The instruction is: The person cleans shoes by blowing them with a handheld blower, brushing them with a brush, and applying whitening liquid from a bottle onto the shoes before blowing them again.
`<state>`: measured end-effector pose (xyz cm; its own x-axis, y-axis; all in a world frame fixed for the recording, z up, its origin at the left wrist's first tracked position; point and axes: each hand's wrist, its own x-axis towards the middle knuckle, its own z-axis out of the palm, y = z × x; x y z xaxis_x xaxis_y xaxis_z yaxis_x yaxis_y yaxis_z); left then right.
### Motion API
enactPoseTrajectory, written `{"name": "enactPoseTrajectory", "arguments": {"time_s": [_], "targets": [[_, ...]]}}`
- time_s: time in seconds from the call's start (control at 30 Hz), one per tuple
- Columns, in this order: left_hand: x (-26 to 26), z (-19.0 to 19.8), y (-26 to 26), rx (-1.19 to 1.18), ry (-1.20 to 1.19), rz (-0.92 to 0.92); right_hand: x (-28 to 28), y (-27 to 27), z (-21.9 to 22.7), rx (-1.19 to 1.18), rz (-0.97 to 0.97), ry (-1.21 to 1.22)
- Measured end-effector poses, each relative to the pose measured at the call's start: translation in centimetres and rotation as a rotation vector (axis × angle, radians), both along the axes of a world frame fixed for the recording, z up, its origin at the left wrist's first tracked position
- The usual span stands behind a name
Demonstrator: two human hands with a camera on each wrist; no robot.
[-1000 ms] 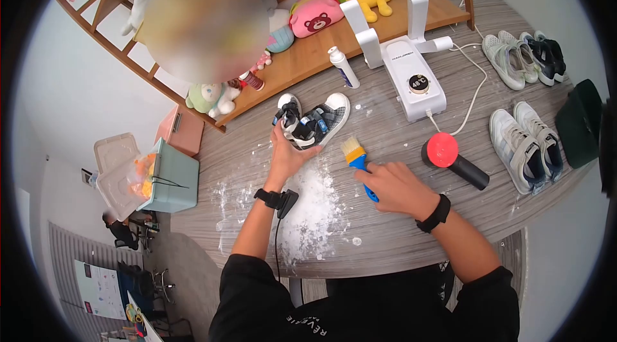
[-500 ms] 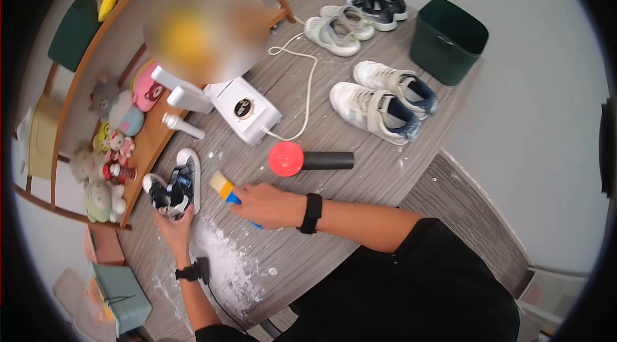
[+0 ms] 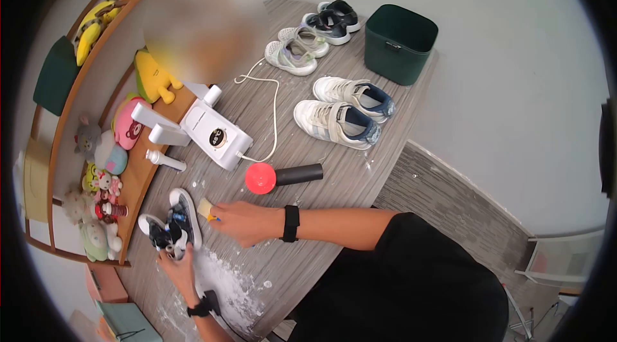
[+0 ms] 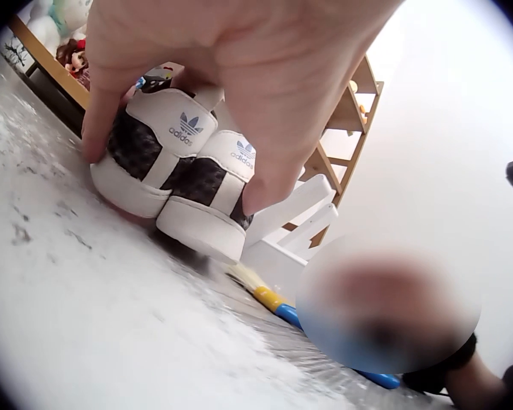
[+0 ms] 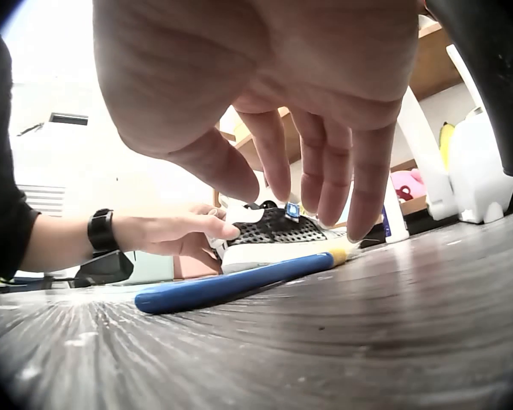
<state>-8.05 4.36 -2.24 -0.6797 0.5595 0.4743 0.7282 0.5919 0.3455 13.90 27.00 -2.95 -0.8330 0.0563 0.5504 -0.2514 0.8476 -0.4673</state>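
Note:
Two dark sneakers with white toes and heels (image 3: 184,213) stand side by side on the table. My left hand (image 3: 180,274) grips them at the heels; in the left wrist view its thumb and fingers press both heels (image 4: 207,205) together. A brush with pale bristles (image 3: 205,207) and a blue handle (image 5: 231,282) lies flat on the table, right of the sneakers. Over it hovers my right hand (image 3: 247,221); in the right wrist view this hand (image 5: 265,94) has its fingers apart and hanging down, with a gap above the handle.
White powder (image 3: 225,284) covers the table near me. Beyond my right hand lies a black tool with a red round head (image 3: 260,178). Farther off are a white dryer (image 3: 215,136), a white bottle (image 3: 166,161), white shoes (image 3: 334,125), more shoes and a green bin (image 3: 398,53).
The head view has swung to the right, so the table's contents appear farther left. My left hand still holds the sneakers, and my right hand remains over the brush.

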Motion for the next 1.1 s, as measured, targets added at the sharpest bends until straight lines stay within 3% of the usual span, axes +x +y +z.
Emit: {"name": "enactPoseTrajectory", "arguments": {"time_s": [0.17, 0.23, 0.27, 0.3, 0.43, 0.53, 0.57, 0.63, 0.73, 0.87, 0.93, 1.03, 1.1], "targets": [[6.7, 0.7, -0.8, -0.056, -0.018, 0.122, 0.5, -1.0, 0.8, -0.043, 0.074, -0.053], [8.7, -0.4, -0.7, 0.083, -0.103, 0.002, 1.0, -1.1, 1.6, -0.066, 0.139, -0.059], [10.3, 0.3, -0.6, 0.034, -0.128, -0.020, 1.1, -1.0, 1.9, -0.079, 0.144, -0.076], [11.3, 0.5, -0.4, 0.203, -0.412, -0.091, 1.2, -0.9, 2.1, -0.094, 0.152, -0.094], [10.5, 3.9, -3.5, 0.437, -0.805, -0.255, 1.2, -1.0, 3.3, -0.071, 0.068, -0.214], [7.1, 5.1, -5.9, 0.639, -0.629, -0.137, 1.5, -2.1, 5.6, -0.064, -0.089, -0.216], [5.9, 4.9, -6.6, 0.676, -0.548, -0.079, 1.5, -2.9, 6.5, -0.054, -0.011, -0.240], [2.5, 2.1, -7.5, 0.763, -0.427, 0.030, 1.7, -4.2, 7.8, -0.083, -0.206, -0.276], [0.1, 0.1, -7.2, 0.782, -0.321, 0.059, 1.2, -6.6, 7.0, -0.056, -0.286, -0.298], [-0.4, -0.3, -7.7, 0.799, -0.440, 0.102, 0.6, -9.8, 5.8, -0.033, -0.333, -0.330], [-0.2, 0.5, -8.3, 0.994, -0.660, -0.051, -0.1, -11.1, 6.0, -0.037, -0.399, -0.271], [0.9, 1.9, -8.6, 1.089, -0.782, -0.032, -1.2, -12.3, 6.0, 0.026, -0.371, -0.227], [1.1, 1.2, -8.2, 1.029, -0.660, -0.024, -2.2, -13.1, 6.0, 0.040, -0.366, -0.234]]}}
